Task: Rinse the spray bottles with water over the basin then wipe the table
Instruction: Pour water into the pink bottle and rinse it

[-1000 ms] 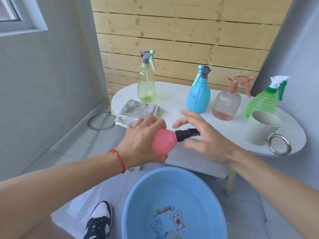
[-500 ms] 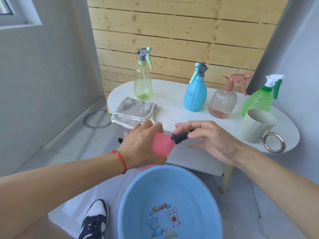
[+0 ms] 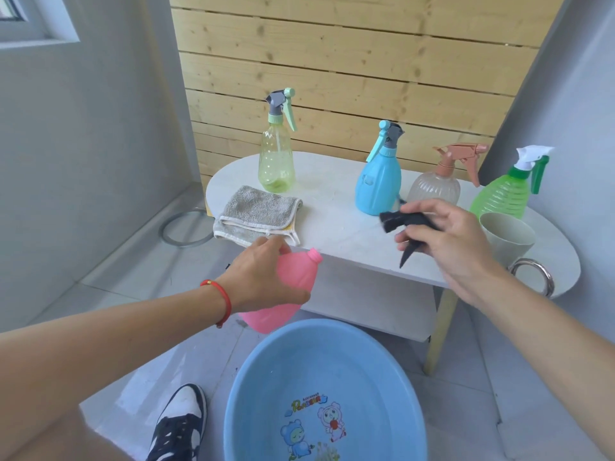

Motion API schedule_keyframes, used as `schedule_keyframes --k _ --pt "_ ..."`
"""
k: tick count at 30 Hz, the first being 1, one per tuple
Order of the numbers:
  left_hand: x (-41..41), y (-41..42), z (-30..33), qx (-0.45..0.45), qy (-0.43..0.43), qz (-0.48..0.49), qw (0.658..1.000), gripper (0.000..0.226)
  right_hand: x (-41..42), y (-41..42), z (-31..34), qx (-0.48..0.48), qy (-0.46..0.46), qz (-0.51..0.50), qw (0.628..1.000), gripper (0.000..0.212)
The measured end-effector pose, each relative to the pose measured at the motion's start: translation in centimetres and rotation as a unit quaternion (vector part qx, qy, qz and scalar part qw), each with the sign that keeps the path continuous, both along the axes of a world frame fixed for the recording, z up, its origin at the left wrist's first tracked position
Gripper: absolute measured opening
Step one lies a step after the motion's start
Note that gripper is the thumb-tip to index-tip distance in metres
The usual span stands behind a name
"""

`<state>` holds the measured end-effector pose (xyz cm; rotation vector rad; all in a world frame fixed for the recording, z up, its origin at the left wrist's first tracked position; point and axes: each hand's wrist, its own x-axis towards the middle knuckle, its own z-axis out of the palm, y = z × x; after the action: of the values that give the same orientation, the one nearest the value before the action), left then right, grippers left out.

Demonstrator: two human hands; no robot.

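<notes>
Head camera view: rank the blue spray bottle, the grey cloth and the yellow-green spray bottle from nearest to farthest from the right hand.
From the right hand:
1. Blue spray bottle, just behind its fingertips.
2. Grey cloth, at the table's left front.
3. Yellow-green spray bottle, at the left back.

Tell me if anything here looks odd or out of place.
Only the pink bottle: its black spray head is off, held in the right hand, leaving the neck open. The left hand grips it tilted near the basin. No spills visible.
</notes>
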<state>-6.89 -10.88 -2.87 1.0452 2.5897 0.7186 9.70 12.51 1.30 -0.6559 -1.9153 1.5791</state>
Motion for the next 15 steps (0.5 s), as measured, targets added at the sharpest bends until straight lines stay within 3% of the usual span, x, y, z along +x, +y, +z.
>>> schedule_keyframes --k 4,7,9,12,15 --pt "-1.3 -0.8 -0.4 -0.022 -0.029 0.031 0.999 0.067 -0.6 2.0 -1.3 -0.087 0.006 -0.103 0.991 0.031" --pt "-1.3 -1.0 -0.6 -0.038 -0.05 0.029 0.998 0.066 -1.5 2.3 -3.4 -0.099 -0.076 -0.107 0.986 0.035" --pt "-1.0 -0.9 -0.4 -0.042 -0.044 0.017 0.998 0.066 -1.8 2.7 -4.4 0.031 -0.196 -0.104 0.975 0.038" --pt "-0.7 -0.6 -0.3 -0.039 -0.041 0.002 0.998 0.068 -2.3 3.3 -5.0 0.248 -0.333 -0.082 0.906 0.042" --pt "-0.4 -0.5 -0.3 -0.043 -0.034 -0.011 0.998 0.069 -2.4 3.6 -5.2 0.321 -0.378 -0.061 0.866 0.044"
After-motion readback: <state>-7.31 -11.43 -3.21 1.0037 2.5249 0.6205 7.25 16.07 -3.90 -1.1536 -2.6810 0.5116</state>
